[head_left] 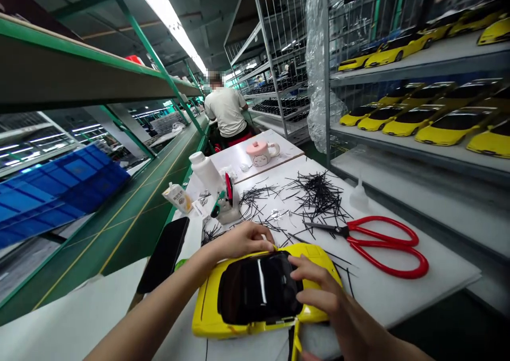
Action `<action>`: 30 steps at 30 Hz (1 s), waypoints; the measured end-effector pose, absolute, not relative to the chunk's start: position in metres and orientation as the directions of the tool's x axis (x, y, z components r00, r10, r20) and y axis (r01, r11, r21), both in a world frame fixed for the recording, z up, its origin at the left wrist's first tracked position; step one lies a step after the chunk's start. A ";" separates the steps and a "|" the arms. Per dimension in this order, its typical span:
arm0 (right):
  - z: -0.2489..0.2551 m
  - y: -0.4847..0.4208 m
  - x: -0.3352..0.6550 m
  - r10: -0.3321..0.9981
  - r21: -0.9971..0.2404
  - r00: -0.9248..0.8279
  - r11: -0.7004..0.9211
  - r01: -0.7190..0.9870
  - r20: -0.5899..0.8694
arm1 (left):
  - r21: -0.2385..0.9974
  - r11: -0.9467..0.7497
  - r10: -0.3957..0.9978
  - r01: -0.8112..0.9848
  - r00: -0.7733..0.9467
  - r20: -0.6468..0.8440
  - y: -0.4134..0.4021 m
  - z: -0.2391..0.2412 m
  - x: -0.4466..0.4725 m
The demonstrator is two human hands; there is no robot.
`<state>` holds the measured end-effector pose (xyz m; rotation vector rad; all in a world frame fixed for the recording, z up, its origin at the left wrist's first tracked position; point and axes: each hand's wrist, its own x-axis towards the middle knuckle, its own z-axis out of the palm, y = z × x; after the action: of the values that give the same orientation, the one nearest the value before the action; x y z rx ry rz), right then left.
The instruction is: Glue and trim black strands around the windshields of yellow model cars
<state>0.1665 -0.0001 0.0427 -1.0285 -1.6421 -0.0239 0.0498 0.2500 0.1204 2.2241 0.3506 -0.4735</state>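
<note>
A yellow model car [211, 302] with a black roof and windows lies on the white worktable in front of me. Its door [295, 342] on the near side stands swung out. My left hand [253, 240] is closed over the car's far edge, fingers bent against the body. Over the windshield and hood, my right hand [322, 292] has its fingers apart, with the fingertips on or just above the car; its thumb is low, near the swung-out door. Beyond the car lie red-handled scissors [382, 244], blades pointing left, and a pile of thin black strips [321, 194].
A small holder [229, 212] with tools, a white bottle [207, 172], a pink mug [261, 153] and a black phone [164, 255] stand or lie around the table. Racks [358, 130] of yellow cars line the right. A green conveyor [131, 217] runs left; a person [226, 111] sits ahead.
</note>
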 end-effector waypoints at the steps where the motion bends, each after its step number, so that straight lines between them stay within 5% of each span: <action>1: 0.041 0.001 0.168 0.600 -0.468 -0.004 0.628 0.622 0.800 | 0.663 -0.634 0.090 0.398 0.890 -0.448 0.252 0.118 0.050; 13: 0.023 0.005 0.176 0.595 -0.431 -0.112 0.687 0.586 0.796 | 0.671 -0.593 0.062 0.445 0.856 -0.513 0.267 0.116 0.058; 18: 0.006 0.016 0.165 0.488 -0.421 0.049 0.692 0.586 0.871 | 0.657 -0.599 0.085 0.457 0.852 -0.516 0.269 0.113 0.062; 23: 0.015 0.008 0.165 0.601 -0.491 -0.004 0.657 0.571 0.799 | 0.666 -0.564 0.133 0.489 0.849 -0.511 0.267 0.104 0.060; 30: 0.030 0.000 0.166 0.582 -0.488 0.009 0.674 0.555 0.813 | 0.703 -0.451 0.171 0.549 0.827 -0.536 0.261 0.111 0.060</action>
<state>0.1656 0.0001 0.0296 -0.9423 -1.6421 0.0271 0.0596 0.2611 0.1107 2.0243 0.5313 -0.4851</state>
